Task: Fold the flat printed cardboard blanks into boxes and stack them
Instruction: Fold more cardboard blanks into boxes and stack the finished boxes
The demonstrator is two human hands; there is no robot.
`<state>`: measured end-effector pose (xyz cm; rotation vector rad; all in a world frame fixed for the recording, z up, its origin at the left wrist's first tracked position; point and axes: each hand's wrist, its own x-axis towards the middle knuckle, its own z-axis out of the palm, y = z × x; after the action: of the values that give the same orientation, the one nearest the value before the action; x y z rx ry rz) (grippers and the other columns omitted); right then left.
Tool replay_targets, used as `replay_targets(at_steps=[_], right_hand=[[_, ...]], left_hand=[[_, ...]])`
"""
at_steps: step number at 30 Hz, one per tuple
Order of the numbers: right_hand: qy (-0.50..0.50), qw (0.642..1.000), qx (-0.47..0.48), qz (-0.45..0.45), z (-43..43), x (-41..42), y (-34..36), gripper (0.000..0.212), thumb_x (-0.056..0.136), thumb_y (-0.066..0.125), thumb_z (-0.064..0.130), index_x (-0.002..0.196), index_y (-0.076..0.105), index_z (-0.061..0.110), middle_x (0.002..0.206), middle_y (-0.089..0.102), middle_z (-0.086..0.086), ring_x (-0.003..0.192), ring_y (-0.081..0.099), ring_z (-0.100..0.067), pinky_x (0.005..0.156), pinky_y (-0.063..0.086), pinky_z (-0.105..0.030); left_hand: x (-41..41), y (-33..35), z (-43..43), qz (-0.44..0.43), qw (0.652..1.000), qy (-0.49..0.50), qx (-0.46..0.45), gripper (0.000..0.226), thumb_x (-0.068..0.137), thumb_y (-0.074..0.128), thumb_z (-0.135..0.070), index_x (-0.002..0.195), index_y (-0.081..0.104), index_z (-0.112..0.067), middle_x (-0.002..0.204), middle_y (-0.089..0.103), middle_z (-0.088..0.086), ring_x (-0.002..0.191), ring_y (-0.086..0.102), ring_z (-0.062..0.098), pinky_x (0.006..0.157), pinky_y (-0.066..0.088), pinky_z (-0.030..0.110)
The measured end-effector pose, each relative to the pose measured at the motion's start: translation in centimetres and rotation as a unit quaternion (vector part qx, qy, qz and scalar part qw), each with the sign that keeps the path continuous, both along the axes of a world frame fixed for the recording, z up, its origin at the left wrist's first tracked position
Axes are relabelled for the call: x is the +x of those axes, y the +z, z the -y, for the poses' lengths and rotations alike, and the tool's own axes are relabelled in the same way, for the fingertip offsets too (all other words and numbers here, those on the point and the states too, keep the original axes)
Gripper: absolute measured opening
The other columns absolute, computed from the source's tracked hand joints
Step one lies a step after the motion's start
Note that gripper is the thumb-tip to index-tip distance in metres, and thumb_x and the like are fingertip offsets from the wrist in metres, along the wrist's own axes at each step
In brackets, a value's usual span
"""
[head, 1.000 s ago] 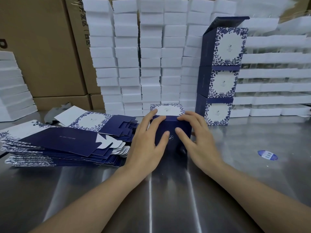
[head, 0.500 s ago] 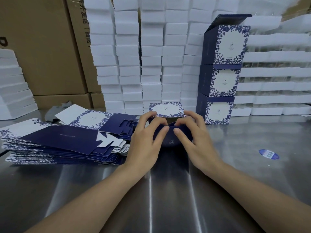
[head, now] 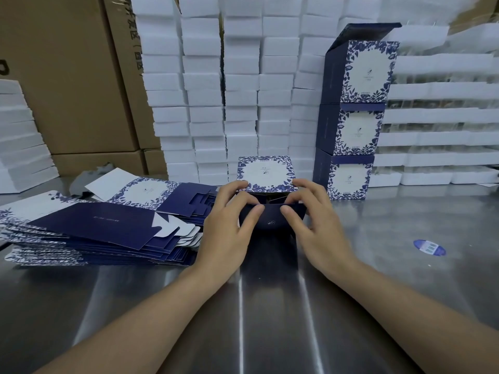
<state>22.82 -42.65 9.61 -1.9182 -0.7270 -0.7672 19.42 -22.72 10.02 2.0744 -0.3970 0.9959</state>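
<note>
I have both hands on the half-folded box, which stands on the steel table straight ahead of me; its white-and-blue floral panel faces up just beyond the fingertips. My left hand grasps the box's left side; its fingers curl over the near edge of the floral panel and its thumb presses on the dark navy front flap. My right hand mirrors it on the right side, fingers hooked over the panel's near right corner and thumb on the same flap; the two thumb tips lie close together, apart from each other. Right under the fingers, between panel and flap, a dark gap shows inner tabs; the flap is not yet tucked in.

Just left of the left fingers, the flat blanks lie in a fanned pile on the table; the pile's near end sits beside the knuckles. Beyond the right fingers and a little to their right, three finished boxes stand stacked, the top one with its lid flap raised. Well right of the right hand, a blue sticker lies on the steel; behind all the fingers rises a wall of white foam blocks, with brown cartons far off past the left hand.
</note>
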Motion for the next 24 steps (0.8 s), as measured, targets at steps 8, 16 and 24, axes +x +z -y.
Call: replay_targets(at_steps=[8,16,24], right_hand=[[0.02,0.998,0.052,-0.005,0.2,-0.11,0.1,0.034,0.095,0.07,0.031,0.127,0.06,0.035,0.138,0.051,0.015,0.131,0.057,-0.013,0.106,0.051,-0.039],[0.014,0.999,0.051,-0.009,0.25,-0.17,0.05,0.046,0.094,0.071,0.025,0.138,0.058,0.027,0.135,0.054,0.011,0.125,0.06,-0.012,0.104,0.054,-0.043],[0.031,0.996,0.078,-0.014,0.03,-0.32,0.26,0.052,0.092,0.063,0.014,0.141,0.057,0.031,0.135,0.057,0.013,0.121,0.064,-0.013,0.102,0.056,-0.037]], left_hand=[[-0.03,0.06,-0.14,-0.011,0.996,-0.025,-0.086,0.036,0.094,0.075,-0.038,0.127,0.061,-0.043,0.138,0.049,-0.023,0.133,0.05,-0.003,0.104,0.055,0.037],[0.0,0.17,0.0,-0.048,0.989,0.015,-0.143,0.047,0.094,0.078,-0.035,0.137,0.062,-0.037,0.127,0.056,-0.026,0.123,0.055,-0.005,0.088,0.049,0.01],[-0.49,0.75,0.41,-0.031,0.984,0.014,-0.177,0.04,0.098,0.074,-0.026,0.131,0.058,-0.043,0.124,0.056,-0.028,0.119,0.055,-0.009,0.085,0.052,0.016]])
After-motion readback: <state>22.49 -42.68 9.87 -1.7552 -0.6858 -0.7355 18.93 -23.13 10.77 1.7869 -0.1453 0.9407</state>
